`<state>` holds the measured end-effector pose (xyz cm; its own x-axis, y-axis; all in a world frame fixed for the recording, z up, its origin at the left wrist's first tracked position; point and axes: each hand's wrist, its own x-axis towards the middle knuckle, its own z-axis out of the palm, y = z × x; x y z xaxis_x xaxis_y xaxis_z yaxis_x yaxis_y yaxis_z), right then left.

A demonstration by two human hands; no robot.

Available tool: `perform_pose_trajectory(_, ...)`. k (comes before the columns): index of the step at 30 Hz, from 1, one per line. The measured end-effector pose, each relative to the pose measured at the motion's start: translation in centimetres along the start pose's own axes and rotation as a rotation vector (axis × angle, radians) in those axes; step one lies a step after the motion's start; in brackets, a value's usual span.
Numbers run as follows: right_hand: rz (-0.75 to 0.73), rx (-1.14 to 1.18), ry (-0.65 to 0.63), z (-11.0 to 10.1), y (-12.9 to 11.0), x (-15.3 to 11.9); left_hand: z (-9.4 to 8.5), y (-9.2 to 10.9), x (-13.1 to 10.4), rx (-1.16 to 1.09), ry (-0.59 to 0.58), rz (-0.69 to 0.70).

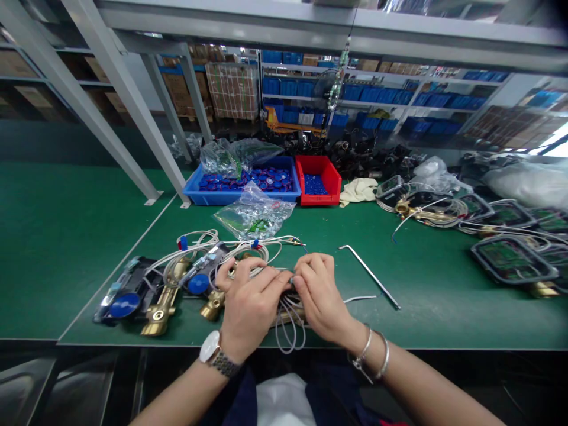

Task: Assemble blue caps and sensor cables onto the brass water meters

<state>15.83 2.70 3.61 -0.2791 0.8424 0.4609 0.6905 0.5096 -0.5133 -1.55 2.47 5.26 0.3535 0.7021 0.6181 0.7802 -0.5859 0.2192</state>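
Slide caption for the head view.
Left hand and right hand meet above pale cable loops at a green bench, bent metal rod nearby.

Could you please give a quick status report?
Left hand, right hand together at looped cable. Grip unclear. Hex key off to the right, apparently not obstructing.

Shelves behind a green workbench

Open tabletop past hex key, 2 devices blocking left of hands
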Motion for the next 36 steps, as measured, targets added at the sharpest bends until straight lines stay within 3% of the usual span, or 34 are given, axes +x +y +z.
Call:
perform_pose_trajectory(4,-0.197,-0.162,0.052,-0.4,0.8,0.1,-0.1,-0.5,0.4,-0.088,-0.061,-0.049)
perform_pose_trajectory(10,0.108,0.054,-0.016,0.6,-0.1,0.1,1.0,-0.1,-0.2,-0.006,0.062,0.032)
perform_pose_trajectory(12,0.111,0.066,-0.05,0.5,0.0,0.1,0.9,-0.1,-0.3,0.005,0.043,0.025)
perform_pose_trajectory(16,-0.136,-0.126,-0.062,-0.5,1.3,0.3,0.3,-0.6,0.3,-0.048,-0.096,-0.05)
perform_pose_trajectory(19,-0.299,-0.227,-0.024,-0.7,2.0,0.5,0.1,-0.7,0.9,-0.084,-0.114,-0.083)
perform_pose_trajectory(21,-0.264,-0.21,-0.016,-0.3,1.8,0.4,0.2,-0.3,0.9,-0.102,-0.094,-0.114)
perform_pose_trajectory(25,-0.004,-0.055,-0.049,0.6,0.5,0.0,0.7,0.9,0.2,-0.088,0.002,-0.179)
perform_pose_trajectory(27,0.059,-0.002,-0.079,0.5,0.0,0.0,0.9,1.2,-0.2,-0.067,0.048,-0.196)
perform_pose_trajectory(32,-0.05,-0.011,-0.214,-1.1,0.8,1.6,0.3,-0.4,-0.8,-0.116,-0.01,-0.174)
perform_pose_trajectory(36,-0.074,-0.004,-0.205,-1.4,2.4,4.9,0.0,-2.0,-2.1,-0.156,-0.071,-0.154)
